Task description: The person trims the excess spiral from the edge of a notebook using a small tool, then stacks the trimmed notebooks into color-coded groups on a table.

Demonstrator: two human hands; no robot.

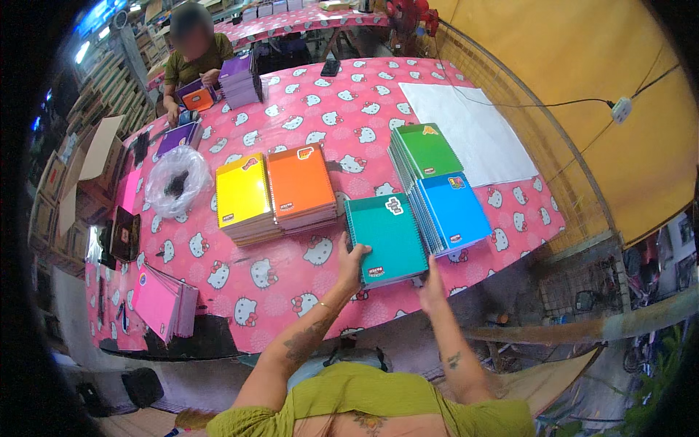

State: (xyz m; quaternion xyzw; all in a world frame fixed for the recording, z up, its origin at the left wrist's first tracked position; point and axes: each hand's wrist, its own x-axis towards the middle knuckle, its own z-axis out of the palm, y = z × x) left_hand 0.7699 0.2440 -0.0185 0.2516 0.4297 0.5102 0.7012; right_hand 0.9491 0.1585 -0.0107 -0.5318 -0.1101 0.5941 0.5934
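Note:
A stack of teal spiral notebooks [386,237] lies near the front of the table, between my two hands. My left hand [353,266] grips its lower left side, thumb on the top cover and fingers along the edge. Against the lower right corner is my right hand [433,288], its fingers upright along the side and partly hidden. Right of the teal stack stands a pile of blue spiral notebooks [453,210], with green notebooks [428,151] just behind. To the left, yellow notebooks [243,189] and orange notebooks [301,180] stand side by side.
Pink notebooks [162,306] lean at the table's left front. A clear plastic bag [162,198] lies behind them. White sheets [466,131] cover the far right. Across the table, a person [200,62] handles items beside purple notebooks [239,84]. A phone [330,68] lies at the far edge.

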